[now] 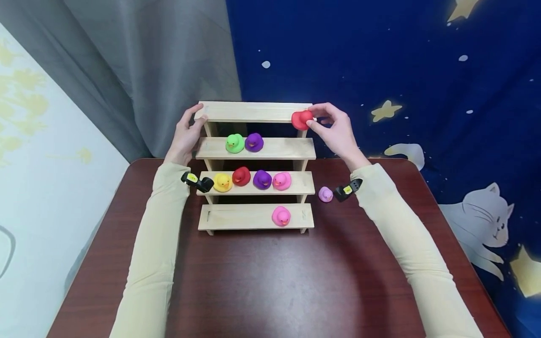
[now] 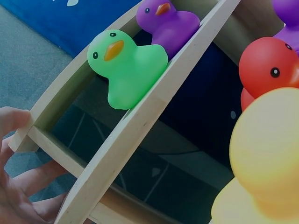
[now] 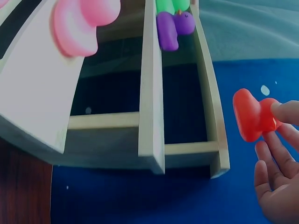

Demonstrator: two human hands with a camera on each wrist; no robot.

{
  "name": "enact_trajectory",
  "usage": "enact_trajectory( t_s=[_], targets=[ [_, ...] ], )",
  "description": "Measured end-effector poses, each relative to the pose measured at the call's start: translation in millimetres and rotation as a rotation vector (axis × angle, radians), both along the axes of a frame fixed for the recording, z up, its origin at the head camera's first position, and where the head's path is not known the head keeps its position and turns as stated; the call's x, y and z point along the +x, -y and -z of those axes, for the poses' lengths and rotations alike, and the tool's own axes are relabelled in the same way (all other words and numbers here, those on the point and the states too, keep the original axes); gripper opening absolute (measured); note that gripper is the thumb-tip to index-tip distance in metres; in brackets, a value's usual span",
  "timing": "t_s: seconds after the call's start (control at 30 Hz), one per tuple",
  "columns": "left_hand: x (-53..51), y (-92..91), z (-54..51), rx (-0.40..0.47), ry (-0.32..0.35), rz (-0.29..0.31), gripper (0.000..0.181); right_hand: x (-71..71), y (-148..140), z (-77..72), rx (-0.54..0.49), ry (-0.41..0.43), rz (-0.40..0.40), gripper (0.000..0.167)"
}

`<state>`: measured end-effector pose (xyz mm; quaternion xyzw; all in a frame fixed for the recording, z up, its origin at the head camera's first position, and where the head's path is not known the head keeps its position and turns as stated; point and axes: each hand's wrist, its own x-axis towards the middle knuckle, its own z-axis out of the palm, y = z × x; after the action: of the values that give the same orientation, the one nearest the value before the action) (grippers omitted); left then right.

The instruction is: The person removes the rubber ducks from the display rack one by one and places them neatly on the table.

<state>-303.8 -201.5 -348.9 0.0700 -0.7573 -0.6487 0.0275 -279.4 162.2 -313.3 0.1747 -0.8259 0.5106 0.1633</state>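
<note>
A red duck (image 1: 300, 120) is pinched between thumb and fingers of my right hand (image 1: 336, 129), at the right end of the top shelf in the head view. In the right wrist view the red duck (image 3: 254, 115) shows beyond the top shelf's edge, a gap between them. My left hand (image 1: 186, 134) holds the left end of the wooden rack (image 1: 253, 111). Green (image 1: 235, 143) and purple (image 1: 254, 142) ducks stand on the second shelf. Yellow (image 1: 222, 182), red (image 1: 241, 176), purple (image 1: 262, 180) and pink (image 1: 282, 180) ducks stand on the third, another pink duck (image 1: 281, 216) on the lowest.
A small light purple duck (image 1: 325, 194) sits on the brown table (image 1: 270, 281), right of the rack and near the right wrist's camera. Behind the table hang a grey curtain (image 1: 181, 61) and a blue cloth (image 1: 359, 56) with stars and a cat.
</note>
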Motion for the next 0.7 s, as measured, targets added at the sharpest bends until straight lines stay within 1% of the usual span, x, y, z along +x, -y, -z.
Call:
enact_trajectory(
  t_s=[0.2,0.43,0.53,0.7],
  targets=[
    [1.0,0.6,-0.9,0.002,0.007,0.009,0.046,6.5,-11.1,-1.4,-0.005,0.021,0.019,0.031],
    [0.5,-0.2,-0.4,-0.004,0.007,0.001,0.045,33.3,-13.0,-20.1,0.014,0.05,0.04,0.029],
    [0.6,-0.7,-0.7,-0.002,0.007,-0.004,0.045,39.0,-17.1,-22.7,0.018,0.054,0.048,0.028],
    [1.6,-0.8,-1.5,-0.003,0.011,-0.005,0.045,46.3,-24.6,-22.3,0.042,0.046,0.076,0.028]
  ],
)
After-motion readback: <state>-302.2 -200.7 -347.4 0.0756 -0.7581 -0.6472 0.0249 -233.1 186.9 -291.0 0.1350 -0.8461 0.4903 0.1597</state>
